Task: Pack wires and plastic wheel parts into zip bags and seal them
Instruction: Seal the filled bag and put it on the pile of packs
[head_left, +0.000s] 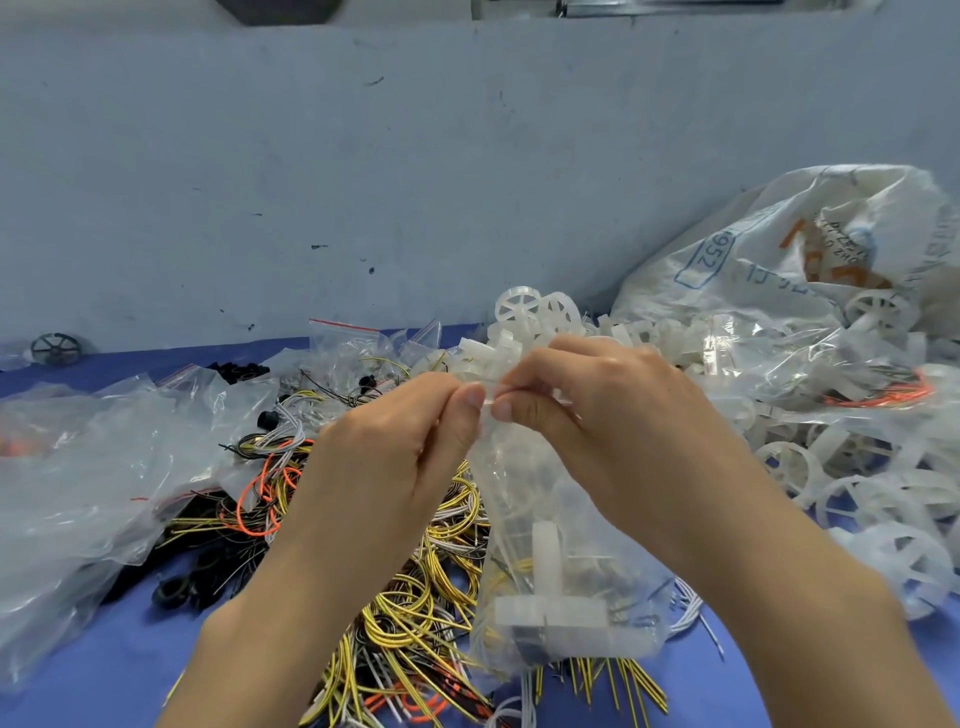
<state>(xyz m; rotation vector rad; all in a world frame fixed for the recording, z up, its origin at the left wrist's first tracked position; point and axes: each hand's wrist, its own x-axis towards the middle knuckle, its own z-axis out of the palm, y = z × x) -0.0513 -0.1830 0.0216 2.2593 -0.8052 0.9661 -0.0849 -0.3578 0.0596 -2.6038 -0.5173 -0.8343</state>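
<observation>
A clear zip bag (524, 525) hangs in the middle of the view, holding white plastic wheel parts (550, 608) and some wires at its bottom. My left hand (395, 447) and my right hand (597, 410) both pinch the bag's top edge between thumb and fingers, thumbs nearly touching. Below the bag lies a tangle of yellow, orange, black and white wires (415, 597) on the blue table (104, 675). A heap of loose white wheels (540, 317) sits just behind my hands.
Empty zip bags (93, 467) spread over the left side, some with red seal strips (343, 326). A big printed sack (779, 260) spills white wheels (883, 499) at the right. Black rubber rings (182, 587) lie lower left. A grey wall (363, 156) closes the back.
</observation>
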